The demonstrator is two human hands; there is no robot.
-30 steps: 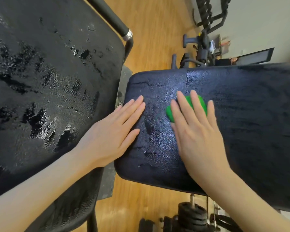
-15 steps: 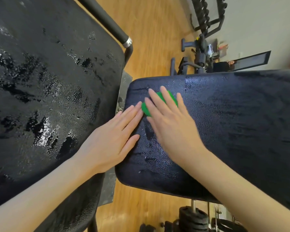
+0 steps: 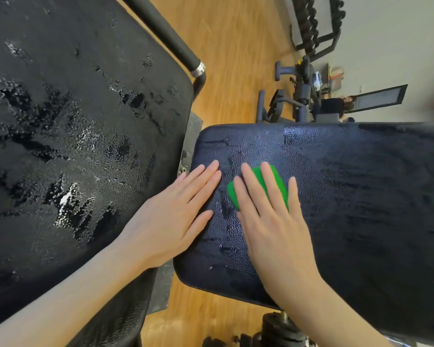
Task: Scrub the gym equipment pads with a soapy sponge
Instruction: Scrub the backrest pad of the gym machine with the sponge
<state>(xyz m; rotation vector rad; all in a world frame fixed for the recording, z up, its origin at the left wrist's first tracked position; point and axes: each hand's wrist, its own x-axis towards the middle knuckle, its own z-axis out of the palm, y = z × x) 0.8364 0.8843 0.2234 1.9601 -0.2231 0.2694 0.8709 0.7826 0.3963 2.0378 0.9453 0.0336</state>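
Right hand [image 3: 273,221] lies flat, fingers straight and slightly spread, pressing the green sponge [image 3: 276,182] down onto the dark seat pad [image 3: 361,196]. Sponge sits near the pad's left end, mostly covered by the fingers, with green showing between them and past the fingertips. Left hand [image 3: 171,216] is also flat and relaxed, fingers straight and close together, palm over the pad's left edge, fingertips on the pad just beside the sponge, not touching it, holding nothing. Pad looks wet, with streaks and a glossy patch near its top edge. Larger black back pad [image 3: 73,146] to the left is tilted, with wet blotches and foam-like specks. Black padded bar [image 3: 171,38] with a metal collar runs along its upper right edge. Wood floor [image 3: 231,58] below; weight plates [image 3: 278,329] under the seat pad; dumbbell rack [image 3: 313,21] and other machines far back by the wall.
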